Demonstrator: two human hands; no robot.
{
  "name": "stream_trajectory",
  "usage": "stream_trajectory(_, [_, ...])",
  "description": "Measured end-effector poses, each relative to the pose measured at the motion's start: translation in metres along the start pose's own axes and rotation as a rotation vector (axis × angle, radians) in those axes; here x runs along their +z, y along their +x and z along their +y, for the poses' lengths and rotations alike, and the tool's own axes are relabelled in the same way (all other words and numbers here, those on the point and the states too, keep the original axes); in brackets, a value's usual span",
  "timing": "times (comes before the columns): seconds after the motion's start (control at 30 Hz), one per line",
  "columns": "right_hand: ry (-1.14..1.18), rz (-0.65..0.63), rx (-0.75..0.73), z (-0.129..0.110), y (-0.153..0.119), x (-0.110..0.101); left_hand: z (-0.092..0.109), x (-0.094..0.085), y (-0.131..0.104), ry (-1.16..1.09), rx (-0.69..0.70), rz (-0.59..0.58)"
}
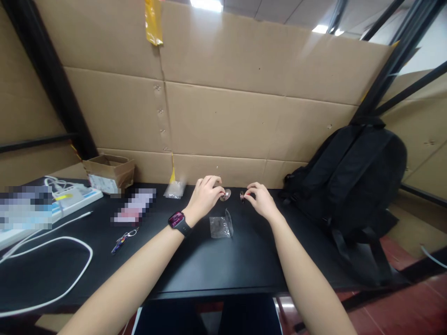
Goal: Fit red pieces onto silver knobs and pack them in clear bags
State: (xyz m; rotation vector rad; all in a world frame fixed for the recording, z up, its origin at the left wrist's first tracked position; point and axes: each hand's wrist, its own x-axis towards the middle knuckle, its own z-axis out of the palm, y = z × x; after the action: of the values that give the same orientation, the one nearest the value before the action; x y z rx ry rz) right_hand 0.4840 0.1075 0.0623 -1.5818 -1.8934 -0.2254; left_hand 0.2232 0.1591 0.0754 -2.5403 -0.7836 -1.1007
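My left hand [208, 194], with a dark smartwatch [177, 220] on its wrist, pinches a small round shiny disc-like piece [226, 195] at its edge. A short gap to the right, my right hand [260, 199] holds another small round metallic piece [242, 197], seen nearly edge-on, between thumb and fingers. Both pieces are held apart above the black table [223, 265]; their exact kind is too small to make out. Below them lies a clear plastic bag [220, 227], one side standing up. A second clear bag [174, 190] rests near the cardboard wall, left of my left hand.
A black backpack [363, 181] stands on the right. Leftward are a keyring with a colourful tag [120, 243], an opened cardboard box [111, 172], a white power strip [78, 201] and a looping white cable [91, 256]. A cardboard wall [223, 121] closes off the back.
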Motion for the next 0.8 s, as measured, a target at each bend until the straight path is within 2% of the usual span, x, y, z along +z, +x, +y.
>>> stream_trajectory(0.1, [0.101, 0.133, -0.009, -0.004, 0.004, -0.007, -0.003, 0.003, -0.009, 0.023, 0.020, -0.032])
stream_trajectory(0.2, [0.214, 0.287, -0.013, -0.021, 0.006, -0.007, -0.004, 0.007, -0.013, 0.056, 0.072, -0.081])
stream_trajectory(0.23, [0.227, 0.298, -0.023, -0.027, 0.006, -0.005, -0.003, 0.007, -0.013, 0.061, 0.083, -0.089])
stream_trajectory(0.3, [0.188, 0.220, -0.081, -0.033, 0.004, 0.002, -0.001, 0.006, -0.012, 0.052, 0.081, -0.074])
stream_trajectory(0.37, [0.085, 0.096, -0.136, -0.032, 0.002, 0.008, 0.000, 0.003, -0.010, 0.032, 0.044, -0.028])
stream_trajectory(0.43, [-0.005, 0.040, -0.139, -0.024, 0.001, 0.009, -0.001, 0.000, -0.009, 0.022, -0.003, 0.022])
stream_trajectory(0.57, [0.031, 0.173, -0.076, -0.015, 0.003, 0.000, -0.005, 0.001, -0.012, 0.042, -0.021, 0.038])
stream_trajectory(0.7, [0.254, 0.327, -0.033, -0.030, 0.005, -0.004, -0.004, 0.006, -0.014, 0.022, 0.012, -0.009])
stream_trajectory(0.8, [0.364, 0.321, -0.011, -0.043, 0.005, 0.003, 0.003, 0.009, -0.015, -0.054, -0.021, -0.013])
